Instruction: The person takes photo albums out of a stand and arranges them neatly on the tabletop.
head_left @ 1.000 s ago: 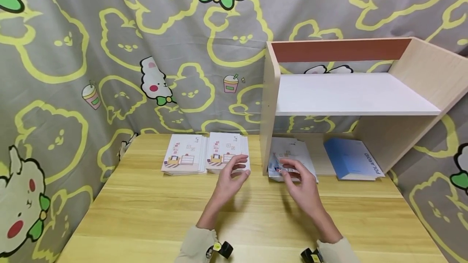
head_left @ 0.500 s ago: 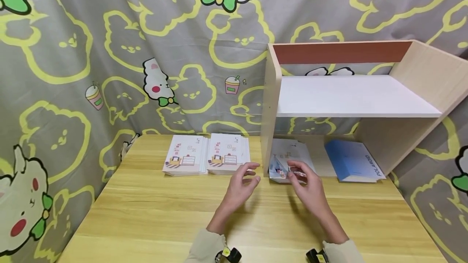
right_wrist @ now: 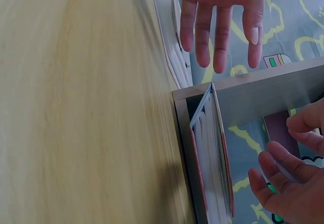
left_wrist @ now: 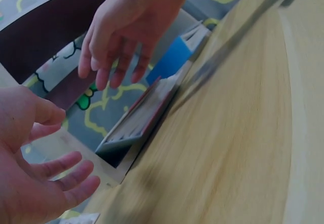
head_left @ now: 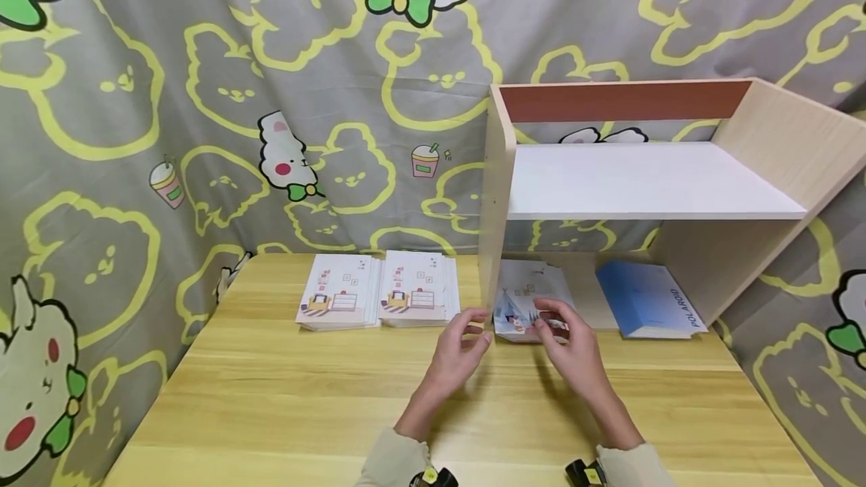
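My left hand hovers over the table just in front of the shelf's left side panel, fingers loosely bent and holding nothing. My right hand is over the front of a thick book with a grey-white cover and a tent drawing. That book lies flat in the lower bay of the wooden shelf unit. In the right wrist view, the fingers of my right hand appear apart from the book. The left wrist view also shows my left hand with nothing in it.
Two side-by-side piles of white illustrated books, a left pile and a right pile, lie left of the shelf. A blue POLAROID book lies at the right of the lower bay. A patterned curtain hangs behind.
My left hand has moved right, from the right-hand pile of books toward the shelf's side panel. My right hand has stayed over the tent-cover book, shifting only slightly.
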Available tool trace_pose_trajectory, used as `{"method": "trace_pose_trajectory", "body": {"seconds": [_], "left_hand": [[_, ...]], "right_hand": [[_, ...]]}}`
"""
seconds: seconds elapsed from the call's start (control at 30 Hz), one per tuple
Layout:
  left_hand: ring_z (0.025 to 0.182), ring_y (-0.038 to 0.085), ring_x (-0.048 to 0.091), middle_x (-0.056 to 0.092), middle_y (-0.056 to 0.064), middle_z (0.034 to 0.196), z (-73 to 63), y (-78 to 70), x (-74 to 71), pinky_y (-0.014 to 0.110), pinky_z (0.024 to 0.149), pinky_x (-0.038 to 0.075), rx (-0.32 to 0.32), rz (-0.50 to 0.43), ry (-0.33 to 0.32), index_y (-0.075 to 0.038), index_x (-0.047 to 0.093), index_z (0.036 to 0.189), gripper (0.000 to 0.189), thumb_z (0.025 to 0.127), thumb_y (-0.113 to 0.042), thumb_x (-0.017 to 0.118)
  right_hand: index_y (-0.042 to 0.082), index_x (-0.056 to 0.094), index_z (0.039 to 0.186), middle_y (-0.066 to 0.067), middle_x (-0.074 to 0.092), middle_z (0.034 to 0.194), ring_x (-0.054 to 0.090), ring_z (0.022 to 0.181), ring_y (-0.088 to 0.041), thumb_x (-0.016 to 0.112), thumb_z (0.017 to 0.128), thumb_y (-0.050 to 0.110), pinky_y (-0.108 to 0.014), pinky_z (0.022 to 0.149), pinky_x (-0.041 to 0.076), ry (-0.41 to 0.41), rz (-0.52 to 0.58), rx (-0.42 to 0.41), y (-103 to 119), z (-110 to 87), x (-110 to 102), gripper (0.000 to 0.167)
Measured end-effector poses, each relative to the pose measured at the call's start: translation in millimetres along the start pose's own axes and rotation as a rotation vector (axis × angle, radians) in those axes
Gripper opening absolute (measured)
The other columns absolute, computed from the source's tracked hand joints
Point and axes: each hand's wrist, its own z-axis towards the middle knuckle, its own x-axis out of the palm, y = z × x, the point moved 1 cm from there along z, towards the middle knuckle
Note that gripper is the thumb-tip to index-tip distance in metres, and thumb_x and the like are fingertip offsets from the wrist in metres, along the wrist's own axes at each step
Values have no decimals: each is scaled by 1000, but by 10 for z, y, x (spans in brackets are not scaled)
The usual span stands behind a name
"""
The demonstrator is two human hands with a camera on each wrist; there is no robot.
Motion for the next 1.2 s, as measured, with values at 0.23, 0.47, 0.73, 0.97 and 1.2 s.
{"method": "trace_pose_trajectory", "body": {"seconds": [0.23, 0.47, 0.73, 0.97, 1.2], "left_hand": [[106, 36, 66, 62, 20, 124, 61, -18, 66, 35, 88, 57, 2, 69, 0, -1, 65, 127, 31, 96, -2, 64], [102, 34, 66, 62, 22, 119, 64, -41, 91, 35, 85, 57, -35, 158, 38, -3, 66, 126, 31, 95, -2, 64], [103, 36, 63, 61, 23, 117, 83, -41, 132, 34, 86, 55, -49, 196, 46, -5, 66, 127, 33, 94, -3, 66], [97, 24, 61, 62, 17, 115, 81, -44, 162, 33, 80, 52, -74, 208, 60, -7, 66, 130, 34, 96, -6, 66], [92, 15, 61, 61, 6, 107, 90, 6, 228, 27, 72, 53, -115, 140, 52, -9, 65, 132, 33, 100, -11, 63]], "right_hand": [[0, 67, 124, -18, 69, 120, 66, 105, -32, 66, 97, -1, -15, 80, 53, -20, -6, 34, -6, 4, -55, 28], [3, 67, 124, -16, 70, 121, 66, 107, -32, 66, 97, 0, -15, 82, 53, -24, -40, 45, -62, 21, -88, 27], [-1, 67, 124, -17, 69, 122, 66, 107, -33, 66, 96, -1, -12, 81, 52, -43, -35, 78, -132, 34, -140, 28], [-1, 66, 127, -20, 69, 120, 67, 105, -33, 66, 97, 0, -10, 79, 51, -44, -83, 110, -211, 28, -186, 30], [0, 65, 129, -19, 69, 121, 67, 103, -29, 66, 97, 2, -12, 79, 52, -31, -89, 112, -266, 28, -235, 32]]}}
